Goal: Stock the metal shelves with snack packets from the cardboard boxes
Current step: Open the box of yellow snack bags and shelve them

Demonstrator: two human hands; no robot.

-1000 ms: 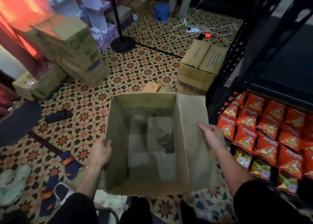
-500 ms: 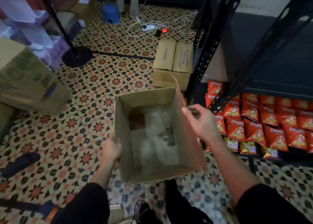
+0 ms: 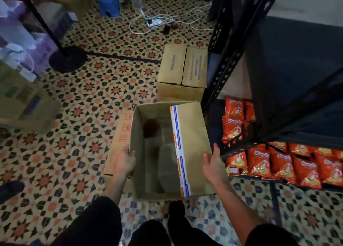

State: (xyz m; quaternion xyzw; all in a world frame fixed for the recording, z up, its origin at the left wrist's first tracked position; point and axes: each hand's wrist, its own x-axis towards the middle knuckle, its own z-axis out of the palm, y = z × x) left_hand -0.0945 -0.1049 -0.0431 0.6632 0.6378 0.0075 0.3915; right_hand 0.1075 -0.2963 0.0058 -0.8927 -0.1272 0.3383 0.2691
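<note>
The fingers [image 3: 216, 150] of the right hand [image 3: 213, 165] are straight and spread and hold nothing. They stand just beside the right edge of the taped flap [image 3: 193, 143], and I cannot tell if they touch it. The left hand [image 3: 124, 162] is blurred at the left wall of the open cardboard box [image 3: 154, 110]; whether its fingers curl over the rim I cannot tell. The flap lies inward over the right part of the opening. Inside I see no packet, only something pale and unclear at the bottom. The snack packets [image 3: 259, 164], red ones, lie in rows on the low level of the metal shelves [image 3: 228, 63], right of the box. A closed box [image 3: 182, 67] stands just beyond the open one. I judge that this box is emptied. To do the step well, both hands should take opposite walls, not the loose flap, put the box aside to the left, and then bring the closed box near.
</note>
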